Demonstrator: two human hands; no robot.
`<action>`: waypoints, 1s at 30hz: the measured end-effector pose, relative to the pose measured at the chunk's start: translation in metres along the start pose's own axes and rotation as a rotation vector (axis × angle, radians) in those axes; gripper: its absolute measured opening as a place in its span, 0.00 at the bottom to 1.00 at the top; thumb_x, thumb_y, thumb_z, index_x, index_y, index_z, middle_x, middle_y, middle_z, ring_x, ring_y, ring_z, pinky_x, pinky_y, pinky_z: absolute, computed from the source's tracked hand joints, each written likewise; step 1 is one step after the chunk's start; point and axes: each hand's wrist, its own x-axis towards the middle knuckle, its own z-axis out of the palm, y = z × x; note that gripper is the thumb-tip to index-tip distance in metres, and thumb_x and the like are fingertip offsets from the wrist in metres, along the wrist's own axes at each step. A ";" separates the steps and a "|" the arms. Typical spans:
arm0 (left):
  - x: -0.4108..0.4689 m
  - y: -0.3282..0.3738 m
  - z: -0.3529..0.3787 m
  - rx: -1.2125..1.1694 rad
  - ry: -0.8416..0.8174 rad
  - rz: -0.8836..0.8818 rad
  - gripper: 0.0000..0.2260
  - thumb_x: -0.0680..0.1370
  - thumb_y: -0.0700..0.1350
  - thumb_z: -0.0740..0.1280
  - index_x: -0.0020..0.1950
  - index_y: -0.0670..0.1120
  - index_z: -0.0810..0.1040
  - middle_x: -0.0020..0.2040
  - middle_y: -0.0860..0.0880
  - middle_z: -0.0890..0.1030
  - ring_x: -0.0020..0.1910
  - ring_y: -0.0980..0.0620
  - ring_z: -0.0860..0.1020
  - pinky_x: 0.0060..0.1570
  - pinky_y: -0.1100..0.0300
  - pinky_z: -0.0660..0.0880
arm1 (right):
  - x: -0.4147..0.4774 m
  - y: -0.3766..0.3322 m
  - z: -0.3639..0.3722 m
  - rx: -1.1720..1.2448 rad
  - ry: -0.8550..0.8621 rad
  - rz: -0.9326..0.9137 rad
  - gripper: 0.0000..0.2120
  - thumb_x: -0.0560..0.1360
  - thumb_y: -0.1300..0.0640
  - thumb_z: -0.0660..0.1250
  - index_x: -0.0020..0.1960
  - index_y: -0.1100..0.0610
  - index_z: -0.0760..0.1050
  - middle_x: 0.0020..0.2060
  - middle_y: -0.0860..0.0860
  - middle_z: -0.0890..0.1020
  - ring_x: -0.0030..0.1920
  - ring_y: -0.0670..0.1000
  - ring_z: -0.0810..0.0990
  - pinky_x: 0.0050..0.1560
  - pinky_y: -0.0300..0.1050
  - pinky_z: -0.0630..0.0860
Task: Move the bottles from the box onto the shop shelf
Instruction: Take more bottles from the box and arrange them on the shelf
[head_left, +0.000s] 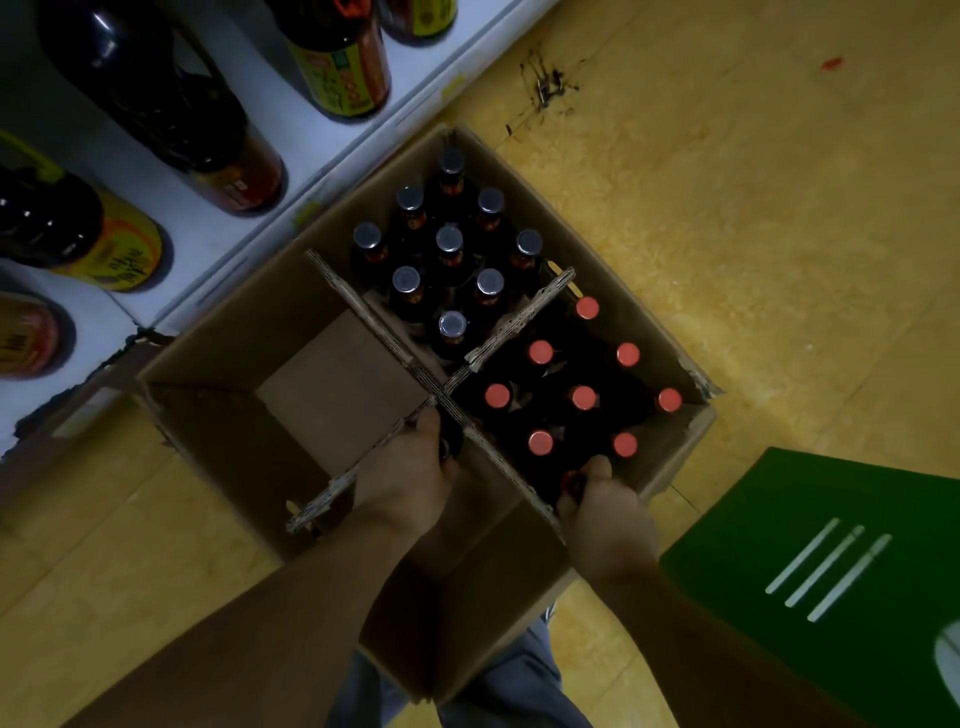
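A cardboard box stands on the floor, split into four sections by crossed dividers. The far section holds several dark bottles with grey caps. The right section holds several dark bottles with red caps. The left section holds no bottles. My left hand grips the neck of a dark bottle in the near section, beside the divider crossing. My right hand grips the top of a red-capped bottle at the near corner of the right section.
A white shop shelf runs along the upper left, carrying large dark bottles with yellow and red labels. A green object with white stripes lies on the yellow floor at the lower right. My legs are under the box's near side.
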 end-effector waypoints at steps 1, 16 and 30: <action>-0.002 -0.001 -0.001 -0.015 0.000 0.008 0.14 0.81 0.48 0.66 0.64 0.48 0.69 0.51 0.45 0.81 0.50 0.42 0.81 0.46 0.46 0.80 | -0.003 -0.001 -0.002 0.007 0.012 -0.014 0.13 0.83 0.49 0.62 0.63 0.51 0.63 0.46 0.49 0.77 0.41 0.49 0.79 0.35 0.41 0.74; -0.069 0.035 -0.045 -0.053 0.035 0.046 0.18 0.80 0.54 0.65 0.67 0.52 0.67 0.54 0.49 0.81 0.51 0.50 0.82 0.48 0.50 0.82 | -0.074 -0.012 -0.070 0.066 0.078 -0.096 0.10 0.82 0.47 0.63 0.57 0.48 0.63 0.43 0.47 0.78 0.41 0.51 0.79 0.38 0.46 0.77; -0.153 0.087 -0.139 -0.109 0.080 0.068 0.10 0.81 0.54 0.65 0.54 0.53 0.66 0.49 0.51 0.80 0.47 0.49 0.81 0.40 0.54 0.76 | -0.164 -0.045 -0.188 0.093 0.144 -0.173 0.10 0.81 0.47 0.65 0.58 0.47 0.65 0.42 0.46 0.80 0.42 0.52 0.82 0.38 0.47 0.77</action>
